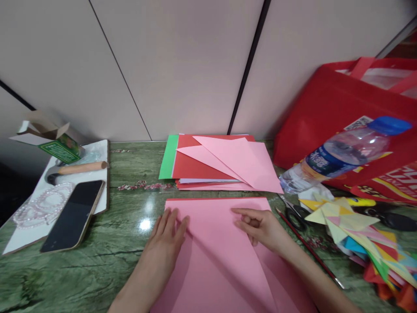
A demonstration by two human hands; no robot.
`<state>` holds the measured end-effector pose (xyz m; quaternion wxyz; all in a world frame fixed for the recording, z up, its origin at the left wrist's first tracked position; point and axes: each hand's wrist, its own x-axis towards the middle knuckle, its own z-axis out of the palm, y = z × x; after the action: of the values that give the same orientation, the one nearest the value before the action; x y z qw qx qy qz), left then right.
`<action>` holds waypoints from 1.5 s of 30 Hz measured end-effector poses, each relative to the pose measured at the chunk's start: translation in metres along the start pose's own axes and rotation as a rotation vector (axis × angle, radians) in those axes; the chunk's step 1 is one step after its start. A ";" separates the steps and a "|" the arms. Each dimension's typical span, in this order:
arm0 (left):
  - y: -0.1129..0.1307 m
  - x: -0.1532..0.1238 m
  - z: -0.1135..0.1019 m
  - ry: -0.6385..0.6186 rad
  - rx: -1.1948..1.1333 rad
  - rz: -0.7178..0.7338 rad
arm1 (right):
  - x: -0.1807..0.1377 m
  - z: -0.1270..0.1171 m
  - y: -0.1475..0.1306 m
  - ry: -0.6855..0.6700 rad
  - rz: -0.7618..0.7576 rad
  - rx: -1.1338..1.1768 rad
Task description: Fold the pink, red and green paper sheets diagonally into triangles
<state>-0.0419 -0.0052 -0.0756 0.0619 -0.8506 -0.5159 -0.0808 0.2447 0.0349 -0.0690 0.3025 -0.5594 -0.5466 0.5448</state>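
A pink sheet of paper (218, 256) lies on the green marble-patterned table (107, 261) in front of me, with a diagonal fold running across it. My left hand (167, 237) lies flat on the sheet's left part, fingers stretched out. My right hand (257, 226) rests on the upper right part, its index finger pointing left along the paper and the other fingers curled under.
A stack of red, green and pink paper (215, 163) lies behind. A phone (74, 215), beads (42, 204) and a small box (54, 139) sit left. Scissors (295, 213), a red pencil (309, 248), folded paper shapes (365, 234), a water bottle (345, 152) and a red bag (352, 108) are right.
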 end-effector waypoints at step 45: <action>0.000 0.001 -0.001 0.002 0.027 0.008 | 0.001 0.004 0.004 0.125 -0.006 -0.037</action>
<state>-0.0416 -0.0045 -0.0740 0.0743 -0.8517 -0.5134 -0.0744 0.2413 0.0339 -0.0737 0.3272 -0.5962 -0.5382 0.4979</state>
